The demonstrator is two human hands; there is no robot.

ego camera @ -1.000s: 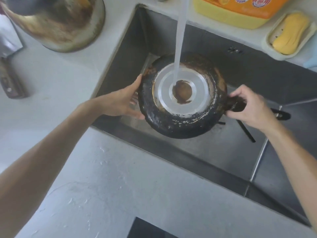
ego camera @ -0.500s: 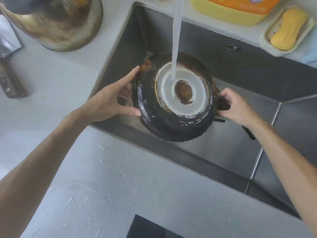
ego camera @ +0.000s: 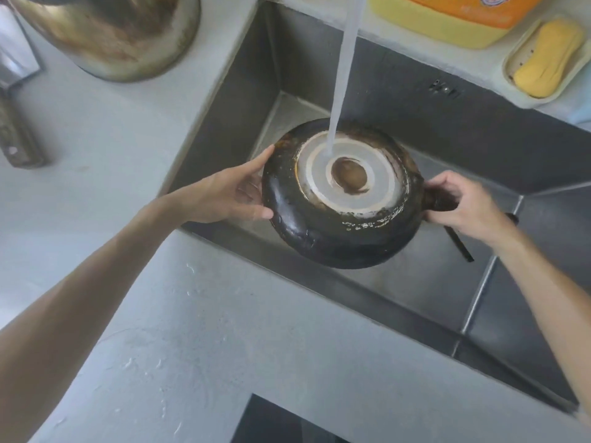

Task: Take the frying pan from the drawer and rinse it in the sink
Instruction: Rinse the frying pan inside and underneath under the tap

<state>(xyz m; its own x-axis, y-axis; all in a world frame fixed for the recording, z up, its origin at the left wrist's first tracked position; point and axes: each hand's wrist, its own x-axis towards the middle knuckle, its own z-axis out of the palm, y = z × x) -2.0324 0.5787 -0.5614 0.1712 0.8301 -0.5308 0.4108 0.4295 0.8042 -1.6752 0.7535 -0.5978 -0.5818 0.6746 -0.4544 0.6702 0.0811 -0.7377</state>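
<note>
The black frying pan (ego camera: 319,231) is held upside down over the steel sink (ego camera: 425,282), its scorched underside with a pale ring facing up. A stream of water (ego camera: 343,68) falls from above onto that ring. My left hand (ego camera: 230,195) grips the pan's left rim, thumb below and fingers above. My right hand (ego camera: 460,204) is wrapped around the dark handle at the pan's right side, and the handle's end is mostly hidden under it.
A large stained metal pot (ego camera: 108,33) stands on the grey counter (ego camera: 224,346) at the upper left, with a cleaver (ego camera: 16,123) beside it. Behind the sink are a yellow-orange detergent bottle (ego camera: 447,17) and a soap dish (ego camera: 550,59). A thin dark utensil (ego camera: 459,244) lies in the sink.
The pan has tilted and shifted slightly, so the water now strikes the ring left of its centre. My left hand slid along the rim; my right hand moved closer to the pan body.
</note>
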